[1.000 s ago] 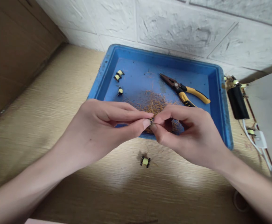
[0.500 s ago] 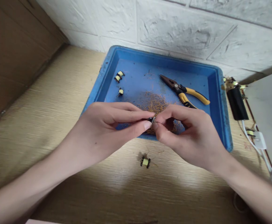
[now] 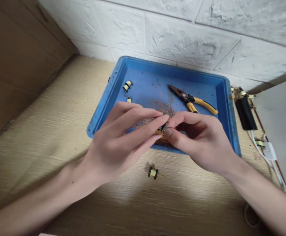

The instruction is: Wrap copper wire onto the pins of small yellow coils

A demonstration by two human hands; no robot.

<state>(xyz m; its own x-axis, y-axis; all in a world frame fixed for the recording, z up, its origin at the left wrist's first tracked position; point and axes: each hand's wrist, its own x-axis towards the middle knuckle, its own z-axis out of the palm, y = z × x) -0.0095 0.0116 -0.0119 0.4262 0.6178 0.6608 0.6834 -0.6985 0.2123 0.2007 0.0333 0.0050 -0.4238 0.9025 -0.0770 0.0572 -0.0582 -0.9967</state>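
The person's left hand (image 3: pixel 117 144) and right hand (image 3: pixel 197 139) are close together above a blue tray (image 3: pixel 157 67). Fingers of both hands are nearly closed, and they pinch from two sides one small transformer (image 3: pixel 164 127). It is dark and mostly hidden by the fingers, so its details I cannot see well. It is held in the air over a pile of thin brown wire scraps (image 3: pixel 161 109). Pliers (image 3: pixel 192 102) with yellow handles lie in the tray, just beside the pile.
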